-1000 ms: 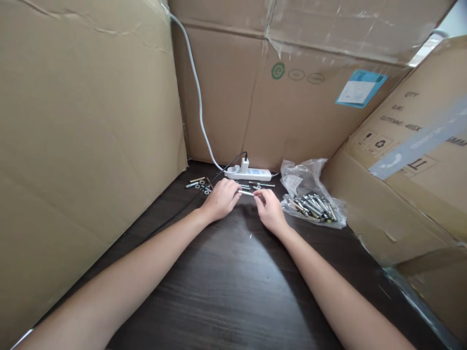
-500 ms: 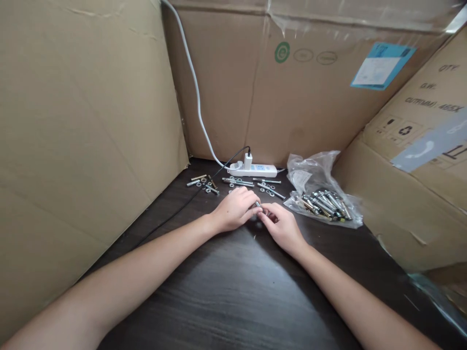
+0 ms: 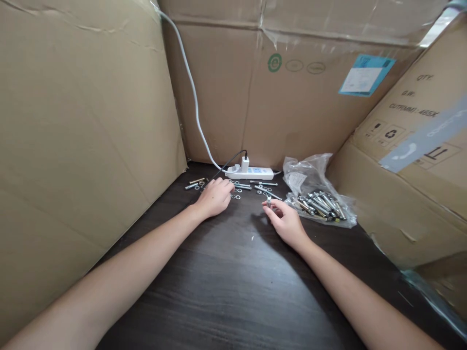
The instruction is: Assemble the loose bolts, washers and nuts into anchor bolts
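My right hand [image 3: 285,221] rests on the dark wooden table [image 3: 233,291], its fingertips pinched on a small metal bolt part [image 3: 269,201] held upright. My left hand [image 3: 214,195] reaches further back and left, fingers curled down over loose bolts and washers [image 3: 237,193] scattered on the table; whether it grips one is hidden. More loose bolts [image 3: 268,190] lie between the two hands. A clear plastic bag of bolts [image 3: 317,199] lies just right of my right hand.
Cardboard boxes wall in the table on the left [image 3: 80,126], at the back [image 3: 292,87] and on the right [image 3: 412,165]. A white power strip [image 3: 251,172] with a plugged charger and a black cable lies at the back; its white cord [image 3: 193,97] runs up the boxes.
The hands, together on one bolt before, have come apart. My left hand moved back and left to the loose parts. My right hand keeps a small metal part.
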A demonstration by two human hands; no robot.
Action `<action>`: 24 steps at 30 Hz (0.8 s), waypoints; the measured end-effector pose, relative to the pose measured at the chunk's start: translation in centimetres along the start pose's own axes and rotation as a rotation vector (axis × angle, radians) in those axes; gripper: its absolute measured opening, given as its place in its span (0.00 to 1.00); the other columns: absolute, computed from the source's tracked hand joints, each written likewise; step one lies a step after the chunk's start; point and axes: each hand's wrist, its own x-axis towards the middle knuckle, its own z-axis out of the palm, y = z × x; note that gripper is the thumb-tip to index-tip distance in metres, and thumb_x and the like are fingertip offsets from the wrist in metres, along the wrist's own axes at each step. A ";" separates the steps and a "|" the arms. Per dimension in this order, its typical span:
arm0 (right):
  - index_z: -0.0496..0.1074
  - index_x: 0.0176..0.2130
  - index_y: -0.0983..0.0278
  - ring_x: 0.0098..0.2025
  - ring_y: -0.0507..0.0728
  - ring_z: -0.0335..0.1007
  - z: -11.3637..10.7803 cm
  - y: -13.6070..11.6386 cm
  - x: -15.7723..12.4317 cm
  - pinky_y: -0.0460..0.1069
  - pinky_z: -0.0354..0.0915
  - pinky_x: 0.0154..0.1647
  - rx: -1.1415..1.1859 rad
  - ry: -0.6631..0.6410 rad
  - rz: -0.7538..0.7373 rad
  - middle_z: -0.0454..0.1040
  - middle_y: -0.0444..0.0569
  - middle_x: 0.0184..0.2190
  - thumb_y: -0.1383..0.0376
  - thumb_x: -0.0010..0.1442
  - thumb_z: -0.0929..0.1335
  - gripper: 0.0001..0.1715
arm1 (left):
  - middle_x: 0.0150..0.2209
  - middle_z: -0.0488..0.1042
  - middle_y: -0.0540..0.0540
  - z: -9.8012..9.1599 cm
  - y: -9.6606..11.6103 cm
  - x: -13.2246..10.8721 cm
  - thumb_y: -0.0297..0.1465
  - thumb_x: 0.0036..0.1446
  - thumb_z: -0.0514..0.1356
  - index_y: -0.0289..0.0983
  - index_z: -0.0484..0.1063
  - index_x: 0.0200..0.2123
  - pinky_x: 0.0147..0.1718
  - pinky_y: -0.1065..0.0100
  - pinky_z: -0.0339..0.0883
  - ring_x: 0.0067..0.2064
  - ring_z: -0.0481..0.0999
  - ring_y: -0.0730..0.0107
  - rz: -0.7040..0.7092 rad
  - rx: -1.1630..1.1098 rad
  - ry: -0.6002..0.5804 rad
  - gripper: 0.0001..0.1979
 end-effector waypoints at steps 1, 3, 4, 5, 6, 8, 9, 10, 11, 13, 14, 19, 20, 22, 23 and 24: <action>0.74 0.41 0.63 0.27 0.53 0.66 0.1 0.0 0.0 0.49 0.64 0.30 -0.007 0.004 -0.019 0.72 0.48 0.32 0.57 0.61 0.64 0.16 | 0.38 0.71 0.44 0.1 0.2 0.0 0.24 0.55 0.52 0.38 0.68 0.35 0.40 0.58 0.59 0.41 0.66 0.59 -0.001 0.012 -0.014 0.08; 0.74 0.42 0.63 0.30 0.54 0.68 0.2 0.0 0.0 0.49 0.65 0.31 -0.018 0.004 -0.058 0.73 0.49 0.34 0.57 0.60 0.65 0.16 | 0.38 0.71 0.43 0.4 0.4 -0.1 0.25 0.56 0.52 0.38 0.68 0.36 0.40 0.58 0.59 0.41 0.66 0.59 -0.006 0.024 -0.022 0.07; 0.74 0.42 0.63 0.31 0.54 0.69 0.3 0.0 0.0 0.49 0.66 0.32 -0.020 -0.004 -0.070 0.73 0.50 0.35 0.57 0.60 0.65 0.15 | 0.39 0.70 0.43 0.5 0.5 -0.1 0.26 0.56 0.53 0.38 0.68 0.36 0.40 0.58 0.59 0.42 0.66 0.59 -0.006 0.028 -0.023 0.06; 0.75 0.42 0.63 0.32 0.55 0.69 0.3 0.0 0.0 0.49 0.66 0.32 -0.021 -0.012 -0.078 0.73 0.50 0.35 0.58 0.60 0.65 0.15 | 0.39 0.70 0.43 0.6 0.5 -0.1 0.27 0.57 0.53 0.38 0.68 0.37 0.40 0.58 0.59 0.42 0.66 0.59 -0.006 0.032 -0.024 0.06; 0.75 0.42 0.63 0.33 0.55 0.70 0.4 0.1 0.0 0.49 0.66 0.32 -0.023 -0.018 -0.083 0.74 0.50 0.35 0.58 0.60 0.65 0.14 | 0.40 0.70 0.43 0.7 0.5 -0.1 0.28 0.57 0.53 0.38 0.68 0.38 0.41 0.58 0.59 0.42 0.66 0.59 -0.005 0.035 -0.030 0.06; 0.75 0.41 0.63 0.33 0.55 0.70 0.4 0.1 0.0 0.49 0.66 0.33 -0.035 -0.019 -0.088 0.74 0.50 0.35 0.59 0.60 0.65 0.14 | 0.41 0.69 0.43 0.9 0.5 -0.1 0.30 0.59 0.54 0.38 0.69 0.39 0.41 0.58 0.58 0.43 0.65 0.58 -0.007 0.035 -0.048 0.07; 0.75 0.41 0.63 0.33 0.55 0.70 0.4 0.2 0.0 0.49 0.66 0.33 -0.045 -0.020 -0.088 0.74 0.50 0.35 0.59 0.60 0.65 0.13 | 0.42 0.69 0.43 1.0 0.5 0.0 0.31 0.59 0.54 0.38 0.69 0.40 0.41 0.58 0.58 0.43 0.65 0.58 -0.008 0.032 -0.057 0.07; 0.75 0.41 0.63 0.33 0.55 0.70 0.4 0.2 0.0 0.49 0.66 0.33 -0.055 -0.022 -0.087 0.74 0.50 0.34 0.59 0.60 0.65 0.13 | 0.42 0.69 0.43 1.1 0.5 0.0 0.31 0.60 0.54 0.38 0.69 0.40 0.41 0.59 0.58 0.44 0.65 0.59 -0.007 0.027 -0.064 0.07; 0.75 0.41 0.63 0.32 0.54 0.70 0.4 0.1 0.1 0.48 0.66 0.32 -0.066 -0.025 -0.084 0.74 0.49 0.34 0.59 0.60 0.65 0.13 | 0.43 0.69 0.43 1.2 0.5 0.0 0.32 0.61 0.54 0.38 0.69 0.41 0.41 0.59 0.58 0.44 0.65 0.59 -0.003 0.022 -0.067 0.08; 0.75 0.41 0.62 0.30 0.54 0.69 0.4 0.0 0.1 0.48 0.65 0.32 -0.095 -0.036 -0.079 0.73 0.48 0.32 0.60 0.60 0.65 0.13 | 0.43 0.69 0.44 1.4 0.6 0.2 0.33 0.61 0.54 0.39 0.69 0.43 0.42 0.59 0.58 0.44 0.65 0.60 0.010 0.010 -0.067 0.09; 0.75 0.41 0.62 0.30 0.54 0.68 0.4 -0.1 0.1 0.48 0.64 0.32 -0.116 -0.043 -0.079 0.73 0.48 0.32 0.60 0.60 0.65 0.12 | 0.43 0.69 0.44 1.5 0.7 0.2 0.33 0.62 0.54 0.39 0.69 0.44 0.41 0.60 0.57 0.44 0.65 0.60 0.016 0.005 -0.066 0.09; 0.76 0.39 0.60 0.30 0.54 0.68 0.4 -0.4 0.0 0.48 0.63 0.33 -0.234 -0.054 -0.080 0.73 0.46 0.30 0.60 0.60 0.66 0.10 | 0.41 0.70 0.45 1.6 1.1 0.4 0.33 0.62 0.53 0.39 0.71 0.39 0.41 0.59 0.57 0.44 0.64 0.59 0.015 -0.009 -0.058 0.08; 0.76 0.39 0.59 0.30 0.54 0.68 0.4 -0.4 0.0 0.48 0.62 0.33 -0.251 -0.051 -0.078 0.73 0.46 0.30 0.60 0.60 0.66 0.10 | 0.41 0.70 0.45 1.6 1.2 0.4 0.33 0.62 0.53 0.39 0.70 0.38 0.42 0.59 0.57 0.44 0.64 0.59 0.016 -0.016 -0.057 0.07; 0.76 0.39 0.59 0.30 0.54 0.68 0.4 -0.5 0.0 0.48 0.62 0.33 -0.281 -0.048 -0.075 0.73 0.46 0.30 0.60 0.60 0.66 0.11 | 0.41 0.69 0.44 1.5 1.5 0.4 0.32 0.60 0.55 0.38 0.69 0.37 0.42 0.59 0.57 0.45 0.64 0.59 0.021 -0.040 -0.053 0.05; 0.76 0.40 0.58 0.30 0.54 0.68 0.4 -0.5 -0.1 0.48 0.61 0.32 -0.295 -0.051 -0.074 0.73 0.46 0.30 0.60 0.60 0.66 0.11 | 0.41 0.69 0.44 1.4 1.6 0.4 0.31 0.59 0.55 0.37 0.69 0.36 0.42 0.59 0.57 0.45 0.64 0.59 0.026 -0.054 -0.050 0.05; 0.76 0.40 0.58 0.30 0.54 0.68 0.4 -0.5 -0.1 0.48 0.61 0.32 -0.308 -0.057 -0.075 0.73 0.45 0.30 0.60 0.60 0.66 0.11 | 0.40 0.69 0.44 1.3 1.7 0.4 0.31 0.59 0.55 0.37 0.68 0.36 0.43 0.59 0.57 0.45 0.64 0.59 0.035 -0.070 -0.047 0.04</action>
